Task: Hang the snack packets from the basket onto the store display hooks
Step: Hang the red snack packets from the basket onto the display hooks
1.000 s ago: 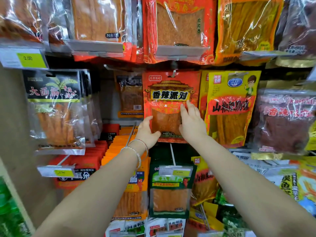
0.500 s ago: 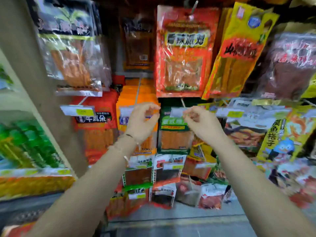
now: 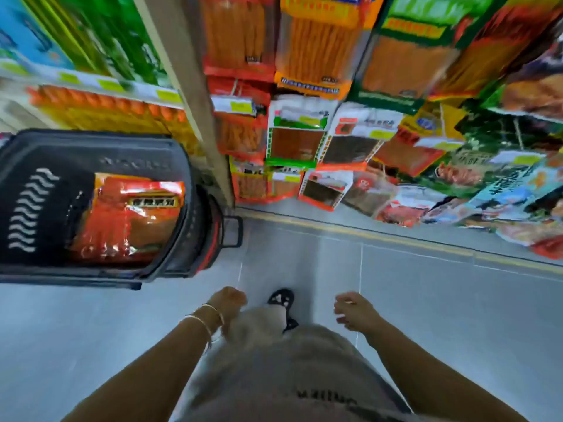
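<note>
Now | step, I reckon: fetching a packet | my left hand [image 3: 228,300] and right hand [image 3: 353,312] loosely curled, empty (blurry) | red packet [image 3: 128,217] lies in basket [image 3: 30,202], left of frame | next: reach left, pinch its top.

Under you is a grey tiled floor [image 3: 426,300], with a yellow line [image 3: 365,236] running along it just in front of the beige post [image 3: 198,102] and the hung packets [image 3: 323,190], the lowest of which hang just above the tiles. A black basket [image 3: 91,141] sits at your left, close beside the post. Through the blur you cannot tell whether it rests straight on the tiles. Red packets [image 3: 128,217] lie flat in its bottom. Your dark sandal [image 3: 281,298] stands on the tiles, near the basket.
</note>
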A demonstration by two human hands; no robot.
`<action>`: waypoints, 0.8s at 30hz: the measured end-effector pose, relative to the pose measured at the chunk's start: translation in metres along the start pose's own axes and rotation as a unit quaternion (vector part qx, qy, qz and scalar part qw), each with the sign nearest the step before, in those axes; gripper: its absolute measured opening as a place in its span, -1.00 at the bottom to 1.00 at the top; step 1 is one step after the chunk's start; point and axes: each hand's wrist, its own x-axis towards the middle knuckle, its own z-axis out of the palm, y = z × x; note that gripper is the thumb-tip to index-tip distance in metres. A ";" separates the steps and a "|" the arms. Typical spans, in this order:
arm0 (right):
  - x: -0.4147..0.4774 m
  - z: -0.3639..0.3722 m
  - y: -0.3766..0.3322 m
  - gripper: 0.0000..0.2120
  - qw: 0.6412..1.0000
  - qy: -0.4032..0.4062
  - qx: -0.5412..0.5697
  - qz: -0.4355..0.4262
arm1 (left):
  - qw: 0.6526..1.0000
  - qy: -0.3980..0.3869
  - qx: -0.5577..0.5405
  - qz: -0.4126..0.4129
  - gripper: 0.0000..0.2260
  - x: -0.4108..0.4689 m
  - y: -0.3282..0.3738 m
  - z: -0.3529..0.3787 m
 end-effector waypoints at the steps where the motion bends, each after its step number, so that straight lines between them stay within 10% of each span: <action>1: 0.000 0.005 0.019 -0.94 0.998 -0.026 -0.056 0.015 | 0.999 -0.011 -0.026 -0.022 -0.91 -0.006 -0.016 0.006; 5: -0.003 0.014 0.052 -0.71 0.978 -0.074 -0.195 0.011 | 0.997 0.041 -0.049 -0.053 -0.79 -0.028 -0.084 0.033; 24: -0.003 0.183 -0.083 -0.90 0.924 -0.152 -0.330 -0.122 | 0.928 0.092 -0.336 -0.134 -0.84 -0.045 -0.215 -0.059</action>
